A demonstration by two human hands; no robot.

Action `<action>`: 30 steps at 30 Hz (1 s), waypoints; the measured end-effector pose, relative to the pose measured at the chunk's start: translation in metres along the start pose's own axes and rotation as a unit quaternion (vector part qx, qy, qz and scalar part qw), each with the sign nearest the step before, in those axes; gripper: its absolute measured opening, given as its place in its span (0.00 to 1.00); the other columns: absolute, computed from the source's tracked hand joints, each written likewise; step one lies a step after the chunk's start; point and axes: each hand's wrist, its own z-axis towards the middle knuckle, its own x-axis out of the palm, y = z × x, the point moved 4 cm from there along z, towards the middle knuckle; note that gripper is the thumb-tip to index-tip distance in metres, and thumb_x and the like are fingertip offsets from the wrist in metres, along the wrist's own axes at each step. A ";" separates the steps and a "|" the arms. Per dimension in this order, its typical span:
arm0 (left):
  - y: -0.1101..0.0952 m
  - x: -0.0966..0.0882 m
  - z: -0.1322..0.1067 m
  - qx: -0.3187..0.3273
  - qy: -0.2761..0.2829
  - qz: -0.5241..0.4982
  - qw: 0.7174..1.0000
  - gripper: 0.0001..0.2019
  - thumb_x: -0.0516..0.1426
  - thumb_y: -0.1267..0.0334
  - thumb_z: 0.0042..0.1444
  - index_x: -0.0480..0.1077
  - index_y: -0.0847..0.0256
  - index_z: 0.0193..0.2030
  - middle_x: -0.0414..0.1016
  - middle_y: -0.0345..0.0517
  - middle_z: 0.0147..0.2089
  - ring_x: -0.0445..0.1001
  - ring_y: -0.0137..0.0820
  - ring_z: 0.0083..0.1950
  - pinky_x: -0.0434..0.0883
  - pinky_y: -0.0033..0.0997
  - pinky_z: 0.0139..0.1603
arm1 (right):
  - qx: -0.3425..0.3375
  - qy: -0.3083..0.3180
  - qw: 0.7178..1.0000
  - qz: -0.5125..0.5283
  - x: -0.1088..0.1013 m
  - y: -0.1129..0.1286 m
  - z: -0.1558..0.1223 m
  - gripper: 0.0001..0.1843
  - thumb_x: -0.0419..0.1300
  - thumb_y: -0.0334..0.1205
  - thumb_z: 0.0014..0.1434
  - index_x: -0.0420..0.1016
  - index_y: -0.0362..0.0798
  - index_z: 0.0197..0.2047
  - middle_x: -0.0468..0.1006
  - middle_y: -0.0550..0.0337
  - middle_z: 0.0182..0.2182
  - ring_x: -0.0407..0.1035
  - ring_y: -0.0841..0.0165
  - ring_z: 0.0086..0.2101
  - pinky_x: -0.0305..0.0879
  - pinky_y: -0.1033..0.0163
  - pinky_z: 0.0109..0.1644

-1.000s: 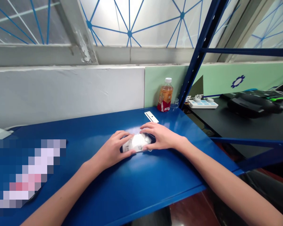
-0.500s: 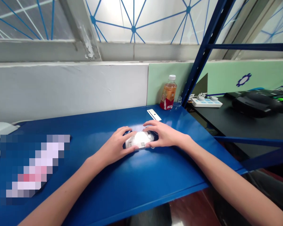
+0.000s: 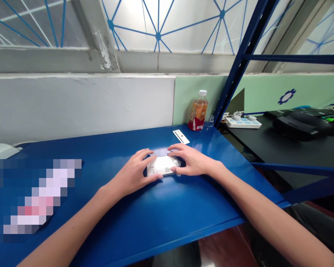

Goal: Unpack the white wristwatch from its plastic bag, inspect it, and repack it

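Note:
A flat, phone-sized item with a bright, glaring white face and darker edges lies lengthwise between my hands, low over the blue table. Glare hides the detail on its face, though a small grey square patch shows near its right end. My left hand curves around the left end, thumb along the near edge and fingers at the far side. Around the right end is my right hand, with its thumb on the near edge and the fingers bent over the far corner. Small pale bits show beside the right thumb.
On the blue table a white card lies behind my hands. A drink bottle stands by the blue metal post. A power strip sits on the black desk at right. A blurred-out mat is at left.
The view has shifted very slightly. The item's face looks flatter and brighter, and both hands keep nearly the same place around it.

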 end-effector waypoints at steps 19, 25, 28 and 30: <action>0.000 0.001 0.003 -0.022 -0.022 -0.049 0.998 0.28 0.63 0.43 0.53 0.74 0.62 0.54 0.71 0.59 0.60 0.66 0.52 0.63 0.67 0.54 0.62 | 0.006 -0.042 0.997 -0.066 0.002 0.000 0.004 0.18 0.56 0.41 0.63 0.79 0.40 0.49 0.78 0.44 0.50 0.70 0.55 0.53 0.66 0.50 0.58; -0.001 0.001 0.003 -0.022 -0.022 -0.042 0.999 0.28 0.64 0.44 0.52 0.75 0.62 0.53 0.71 0.59 0.59 0.66 0.53 0.63 0.67 0.55 0.61 | 0.026 -0.042 0.992 -0.115 0.001 -0.002 0.003 0.16 0.57 0.42 0.62 0.83 0.40 0.37 0.81 0.44 0.47 0.69 0.50 0.55 0.65 0.47 0.59; 0.000 0.000 0.003 -0.027 -0.024 -0.044 0.998 0.27 0.64 0.44 0.51 0.75 0.62 0.52 0.72 0.59 0.58 0.66 0.53 0.63 0.67 0.55 0.61 | -0.001 -0.014 0.995 -0.097 0.006 -0.001 0.003 0.16 0.54 0.38 0.65 0.83 0.42 0.37 0.81 0.47 0.48 0.68 0.52 0.56 0.65 0.48 0.60; 0.000 0.000 0.004 -0.032 -0.025 -0.043 0.998 0.28 0.64 0.44 0.51 0.75 0.62 0.52 0.72 0.59 0.58 0.66 0.53 0.63 0.67 0.56 0.61 | -0.015 -0.004 0.996 -0.086 0.007 -0.001 0.003 0.17 0.52 0.37 0.66 0.83 0.42 0.39 0.80 0.48 0.50 0.67 0.52 0.57 0.64 0.48 0.61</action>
